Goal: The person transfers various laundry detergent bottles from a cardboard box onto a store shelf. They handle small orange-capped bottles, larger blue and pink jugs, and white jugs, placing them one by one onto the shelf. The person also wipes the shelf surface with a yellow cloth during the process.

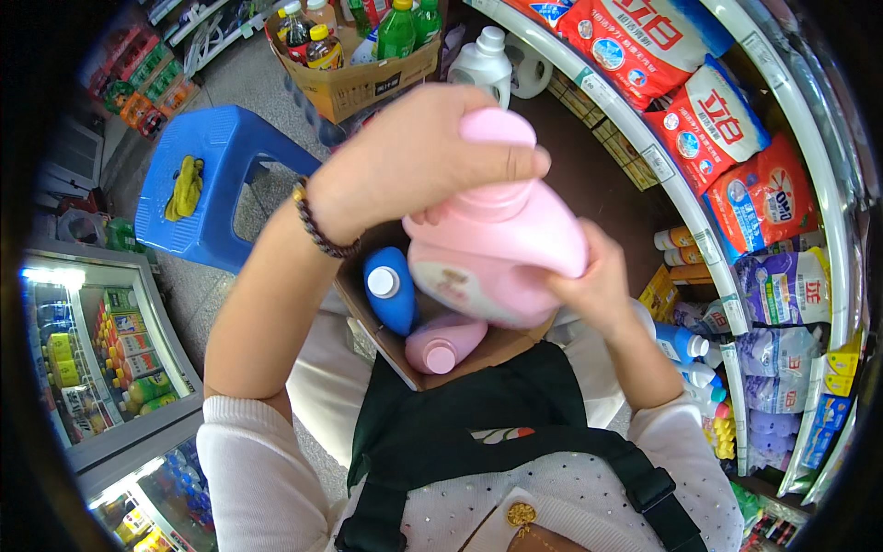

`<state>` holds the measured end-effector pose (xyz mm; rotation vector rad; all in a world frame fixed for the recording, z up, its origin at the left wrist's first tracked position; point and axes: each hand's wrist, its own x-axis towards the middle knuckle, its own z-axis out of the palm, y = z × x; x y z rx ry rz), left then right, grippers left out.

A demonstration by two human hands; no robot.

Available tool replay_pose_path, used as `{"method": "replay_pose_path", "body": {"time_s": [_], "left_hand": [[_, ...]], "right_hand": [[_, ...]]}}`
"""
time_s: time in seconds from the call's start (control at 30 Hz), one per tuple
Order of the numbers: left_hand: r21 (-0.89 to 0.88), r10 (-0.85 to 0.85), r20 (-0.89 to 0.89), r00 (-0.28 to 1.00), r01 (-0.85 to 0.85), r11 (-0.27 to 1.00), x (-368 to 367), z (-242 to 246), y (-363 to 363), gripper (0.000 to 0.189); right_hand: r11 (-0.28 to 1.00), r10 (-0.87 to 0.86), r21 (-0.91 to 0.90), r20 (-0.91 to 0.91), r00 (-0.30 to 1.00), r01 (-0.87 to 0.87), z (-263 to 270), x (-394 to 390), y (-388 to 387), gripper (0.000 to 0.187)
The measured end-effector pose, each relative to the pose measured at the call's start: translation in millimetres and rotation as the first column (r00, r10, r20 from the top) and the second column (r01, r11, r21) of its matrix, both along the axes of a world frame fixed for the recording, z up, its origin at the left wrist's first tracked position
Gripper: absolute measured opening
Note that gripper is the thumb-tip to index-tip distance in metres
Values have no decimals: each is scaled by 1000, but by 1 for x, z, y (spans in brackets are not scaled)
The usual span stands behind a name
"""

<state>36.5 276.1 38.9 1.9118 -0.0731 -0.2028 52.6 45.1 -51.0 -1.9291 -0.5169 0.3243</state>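
A large pink plastic jug (503, 241), like a laundry detergent bottle, is held between both hands above an open cardboard box (393, 359). My left hand (434, 148) wraps around its pink cap and neck from the top. At the jug's right side, my right hand (593, 276) grips the handle. Within the box, a blue bottle with a white cap (390, 303) leans at the left wall. Beside it lies a smaller pink bottle (452, 338), its cap towards me. The big jug hides the rest of the box's inside.
On the right, shelves hold bagged washing powder (714, 124). White jugs (483, 65) stand on the bottom shelf (586, 152). A carton of drink bottles (372, 76) stands ahead. Left are a blue plastic stool (214, 159) with a yellow-green cloth (185, 190) and a lit drinks fridge (148, 324).
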Motion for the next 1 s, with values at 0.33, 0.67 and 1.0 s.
{"method": "replay_pose_path", "body": {"time_s": [0.33,0.67,1.0], "left_hand": [[635,15,27,1000,-28,772,12,-77,-4,48],[693,-150,-201,968,249,677,67,-156,-32,38],[708,-207,-178,962,271,652,83,-237,-79,25]], "right_hand": [[845,180,493,-628,757,208,-101,-64,52,33],[733,224,477,-842,490,485,-166,-63,45,29],[769,164,342,-922,351,540,-216,-53,21,31]]}}
